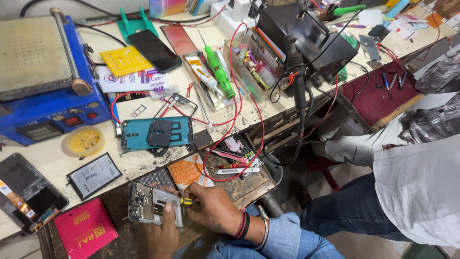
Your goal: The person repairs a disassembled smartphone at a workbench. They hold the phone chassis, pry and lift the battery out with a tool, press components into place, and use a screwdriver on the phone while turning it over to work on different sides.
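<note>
The right hand [213, 207] holds a small screwdriver [178, 201] with a yellow and black handle, its tip on the open phone [146, 203], and the left hand [163, 229] grips this phone from below, thumb over its edge, at the near edge of the worktop [52, 163]. Just behind the phone lie an orange packet [188, 171] and tweezers [230, 156], and farther back a teal cover [155, 134], a battery [94, 175] and a yellow tape roll [84, 141]. A pink box [85, 232] lies to the left, a blue machine [45, 76] at the far left.
</note>
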### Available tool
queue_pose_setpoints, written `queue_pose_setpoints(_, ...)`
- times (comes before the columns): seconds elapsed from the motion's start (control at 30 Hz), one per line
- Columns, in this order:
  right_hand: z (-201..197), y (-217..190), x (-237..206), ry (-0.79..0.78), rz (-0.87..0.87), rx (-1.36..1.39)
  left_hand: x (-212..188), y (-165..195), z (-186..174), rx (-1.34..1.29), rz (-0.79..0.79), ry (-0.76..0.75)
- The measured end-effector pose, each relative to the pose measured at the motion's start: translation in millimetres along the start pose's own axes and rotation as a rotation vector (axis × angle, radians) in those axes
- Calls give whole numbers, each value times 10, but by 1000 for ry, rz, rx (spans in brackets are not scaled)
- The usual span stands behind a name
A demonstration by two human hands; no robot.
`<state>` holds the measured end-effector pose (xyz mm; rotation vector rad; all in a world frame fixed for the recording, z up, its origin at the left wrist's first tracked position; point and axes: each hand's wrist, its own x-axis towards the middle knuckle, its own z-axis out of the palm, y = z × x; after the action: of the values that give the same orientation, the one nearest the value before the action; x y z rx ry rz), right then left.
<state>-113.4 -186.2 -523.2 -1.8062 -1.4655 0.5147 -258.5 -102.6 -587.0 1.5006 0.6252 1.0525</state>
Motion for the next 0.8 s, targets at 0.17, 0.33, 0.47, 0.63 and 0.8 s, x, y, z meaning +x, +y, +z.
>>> queue_pose_setpoints(0.17,-29,-15,12,-55,19,14,20,45,9,-15,-1,3)
queue_pose_setpoints(0.33,-122,-51,1,-66,82,72,9,65,14,-36,-41,25)
queue_pose_setpoints(0.47,-153,-53,9,-53,62,111,-2,5,9,-155,-136,42)
queue_pose_setpoints(0.63,-122,-35,18,-27,41,86,-29,-69,-18,-135,-139,36)
queue_pose_setpoints(0.8,-104,-12,33,-23,33,48,-30,-103,-16,-171,-140,42)
